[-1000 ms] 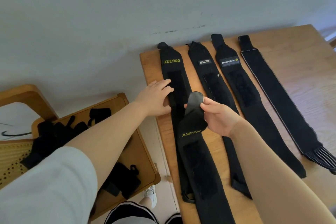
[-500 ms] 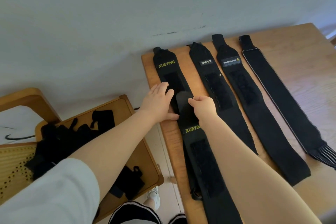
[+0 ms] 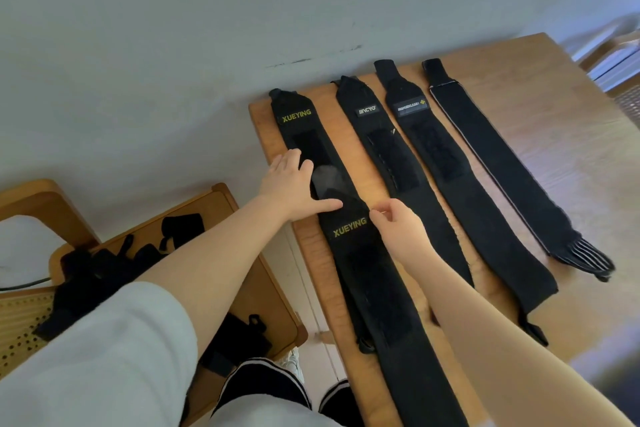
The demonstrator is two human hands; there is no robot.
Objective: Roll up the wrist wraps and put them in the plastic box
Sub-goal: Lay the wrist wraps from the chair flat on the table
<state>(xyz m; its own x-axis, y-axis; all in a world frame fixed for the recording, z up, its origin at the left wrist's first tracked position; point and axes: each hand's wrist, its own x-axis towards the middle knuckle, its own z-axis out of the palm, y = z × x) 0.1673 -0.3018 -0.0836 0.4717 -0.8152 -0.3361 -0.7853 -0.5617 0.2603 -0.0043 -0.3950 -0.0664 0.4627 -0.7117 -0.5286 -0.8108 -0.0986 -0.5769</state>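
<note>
Progress nil: five wrist wraps [image 3: 429, 163] lie flat and unrolled on the table [image 3: 554, 149], left hand [image 3: 291, 184] pressing straight-fingered, right hand [image 3: 398, 229] loosely curled beside the nearest wrap [image 3: 367, 274], box unseen.

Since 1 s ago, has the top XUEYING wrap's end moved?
Yes. The top wrap's end, then lifted in the right hand, now lies flat on the lower XUEYING wrap, pressed by the left hand.
</note>
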